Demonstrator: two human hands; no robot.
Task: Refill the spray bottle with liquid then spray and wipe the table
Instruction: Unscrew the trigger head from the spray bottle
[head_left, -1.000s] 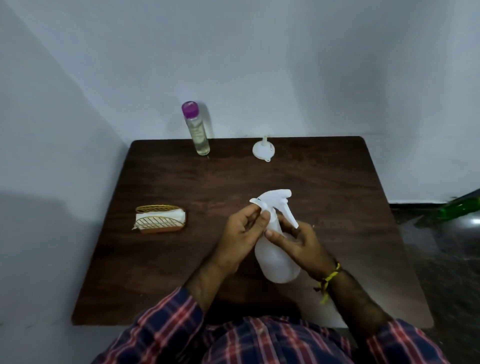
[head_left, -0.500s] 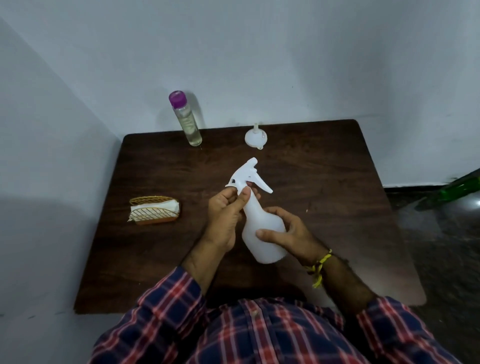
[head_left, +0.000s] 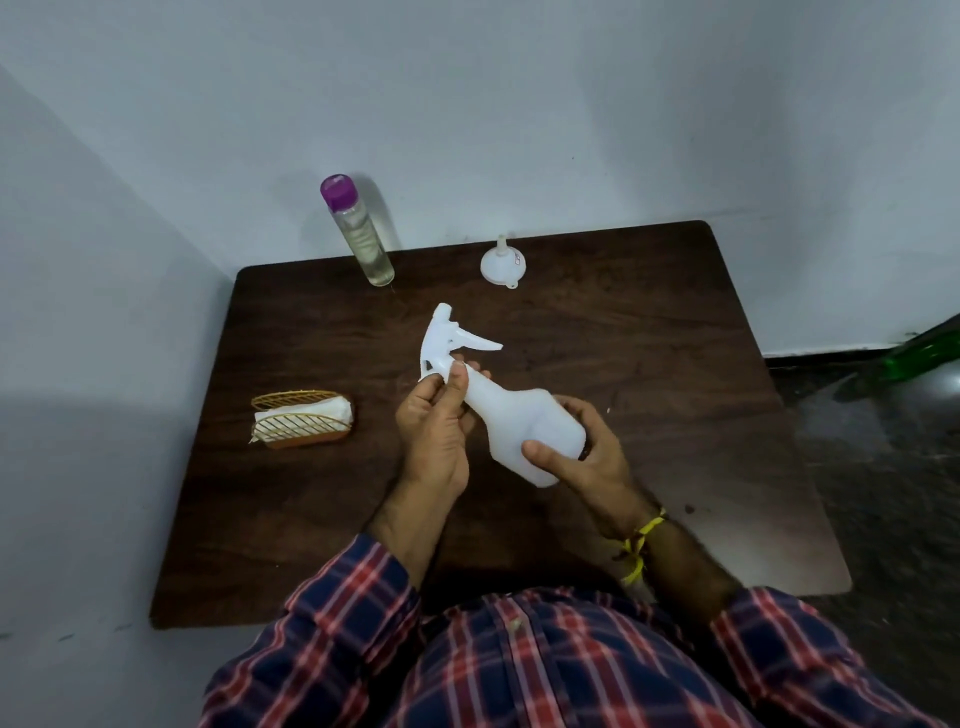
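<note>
The white translucent plastic spray bottle (head_left: 519, 421) is held tilted above the dark wooden surface (head_left: 649, 364). The right hand (head_left: 587, 452) wraps its body to steady it, while the left hand's (head_left: 431, 426) fingers (head_left: 456, 384) pinch the neck collar, likely to unscrew the trigger head (head_left: 452, 338) for refilling.

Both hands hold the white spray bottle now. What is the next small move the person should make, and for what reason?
Probably keep twisting the spray head off. The left hand pinches the collar under it while the right hand grips the spray bottle body, tilted over the table. The head looks seated, so nothing can go in yet; the funnel and the purple-capped bottle stand untouched at the back.
</note>
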